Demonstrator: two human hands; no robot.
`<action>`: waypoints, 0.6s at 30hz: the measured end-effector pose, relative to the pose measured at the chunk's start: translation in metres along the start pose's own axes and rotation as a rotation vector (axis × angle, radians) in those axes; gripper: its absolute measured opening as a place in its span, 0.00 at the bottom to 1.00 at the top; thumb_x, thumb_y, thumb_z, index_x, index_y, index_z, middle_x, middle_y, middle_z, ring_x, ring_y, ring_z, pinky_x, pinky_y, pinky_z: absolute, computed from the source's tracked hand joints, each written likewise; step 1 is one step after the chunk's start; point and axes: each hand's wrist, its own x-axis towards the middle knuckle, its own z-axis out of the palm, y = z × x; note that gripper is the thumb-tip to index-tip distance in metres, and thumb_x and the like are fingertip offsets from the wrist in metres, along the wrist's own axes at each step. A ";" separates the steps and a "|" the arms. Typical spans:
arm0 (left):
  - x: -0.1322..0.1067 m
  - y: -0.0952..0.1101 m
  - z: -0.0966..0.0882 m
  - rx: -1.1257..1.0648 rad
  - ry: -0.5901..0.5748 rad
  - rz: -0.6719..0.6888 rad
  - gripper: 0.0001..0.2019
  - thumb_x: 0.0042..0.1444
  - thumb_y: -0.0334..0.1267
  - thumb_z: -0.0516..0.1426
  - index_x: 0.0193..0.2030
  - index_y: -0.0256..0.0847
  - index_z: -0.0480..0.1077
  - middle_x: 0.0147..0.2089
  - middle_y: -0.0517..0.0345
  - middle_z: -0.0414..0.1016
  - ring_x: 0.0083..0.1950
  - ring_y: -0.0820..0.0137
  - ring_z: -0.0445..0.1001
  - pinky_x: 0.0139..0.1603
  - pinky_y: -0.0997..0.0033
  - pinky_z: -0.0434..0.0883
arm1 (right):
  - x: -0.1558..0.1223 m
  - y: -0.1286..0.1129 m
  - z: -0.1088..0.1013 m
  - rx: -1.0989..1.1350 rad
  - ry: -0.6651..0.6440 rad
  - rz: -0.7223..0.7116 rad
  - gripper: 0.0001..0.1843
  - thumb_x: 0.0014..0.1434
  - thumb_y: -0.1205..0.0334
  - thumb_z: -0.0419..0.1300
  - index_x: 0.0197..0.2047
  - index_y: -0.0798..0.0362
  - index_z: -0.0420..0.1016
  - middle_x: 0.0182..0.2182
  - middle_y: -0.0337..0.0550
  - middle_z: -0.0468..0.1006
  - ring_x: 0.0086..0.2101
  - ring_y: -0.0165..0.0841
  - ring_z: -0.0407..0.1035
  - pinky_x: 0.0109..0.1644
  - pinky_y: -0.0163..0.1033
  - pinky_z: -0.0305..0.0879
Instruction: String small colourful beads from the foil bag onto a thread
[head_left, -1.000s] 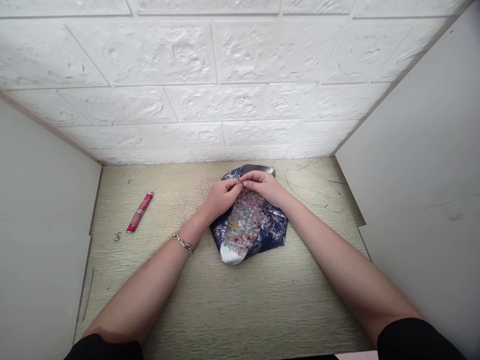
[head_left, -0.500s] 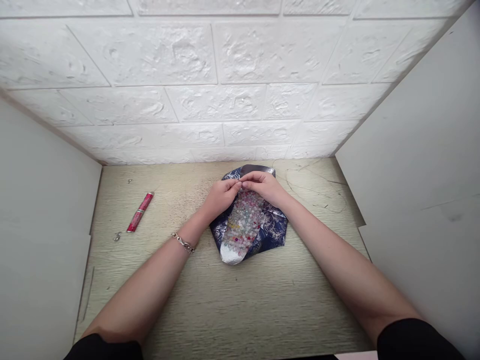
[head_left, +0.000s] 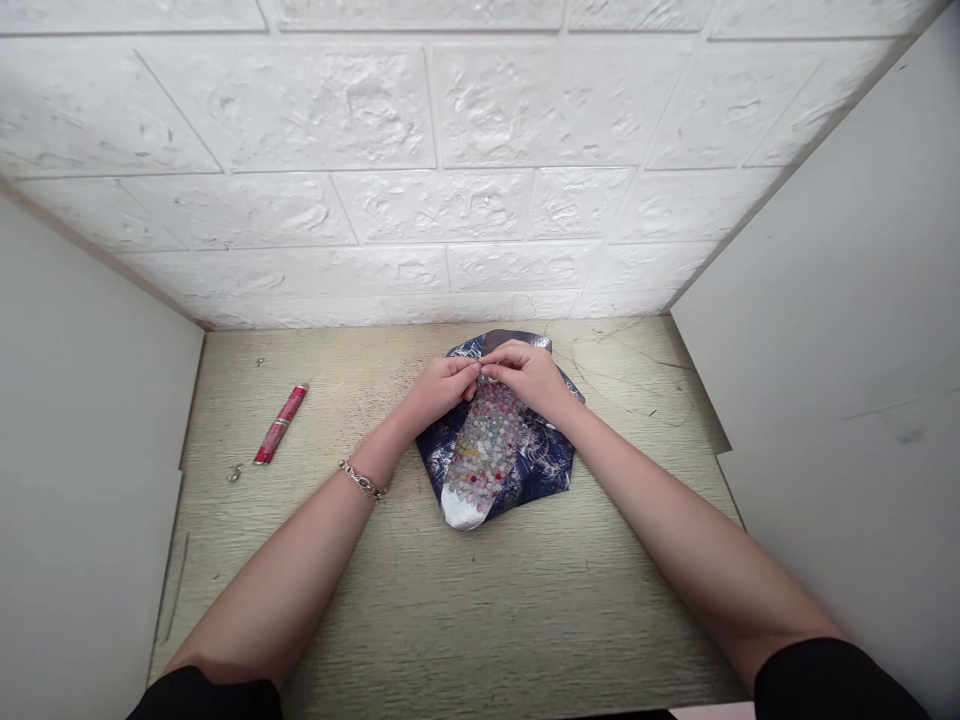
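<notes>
My left hand (head_left: 446, 388) and my right hand (head_left: 525, 375) meet fingertip to fingertip over the far end of a strip of beads (head_left: 484, 445). Both are closed in a pinch; what lies between the fingers is too small to make out. Many small clear, white, pink and red beads fill a long silvery foil holder (head_left: 463, 510). Under it is a dark blue piece of patterned material (head_left: 546, 468) with silver swirls, partly covered by my hands. A dark flap with a shiny edge (head_left: 521, 338) shows just beyond my fingers.
A red, tube-like packet (head_left: 280, 424) lies on the pale wooden table (head_left: 450, 620) to the left. Small metallic bits (head_left: 235, 473) are near it. Thin thread (head_left: 637, 365) trails at the back right. A white brick-patterned wall (head_left: 480, 210) and side panels (head_left: 840, 330) enclose the table.
Both hands stay pinched at the same spot, with only slight finger shifts. My left wrist has edged a little to the left. The beads and the blue material are nearly unmoved.
</notes>
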 end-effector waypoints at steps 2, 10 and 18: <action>-0.001 0.001 0.000 0.000 0.012 0.002 0.17 0.53 0.45 0.46 0.19 0.37 0.59 0.14 0.65 0.58 0.15 0.81 0.52 0.18 0.78 0.51 | 0.000 -0.002 0.001 -0.036 0.027 -0.003 0.04 0.47 0.64 0.59 0.28 0.53 0.75 0.28 0.40 0.73 0.31 0.29 0.66 0.36 0.35 0.61; -0.004 0.008 0.003 0.040 0.082 -0.019 0.18 0.52 0.43 0.46 0.15 0.37 0.59 0.12 0.65 0.57 0.15 0.80 0.54 0.19 0.77 0.52 | -0.001 -0.007 -0.002 -0.068 -0.005 0.013 0.05 0.48 0.63 0.59 0.26 0.54 0.74 0.26 0.39 0.72 0.30 0.29 0.65 0.36 0.35 0.60; -0.001 0.006 0.002 0.031 0.119 -0.042 0.19 0.50 0.50 0.48 0.19 0.37 0.62 0.14 0.65 0.59 0.16 0.81 0.54 0.18 0.78 0.53 | 0.000 -0.001 0.000 0.049 -0.102 0.063 0.06 0.51 0.62 0.53 0.30 0.55 0.69 0.26 0.38 0.70 0.28 0.27 0.63 0.34 0.34 0.58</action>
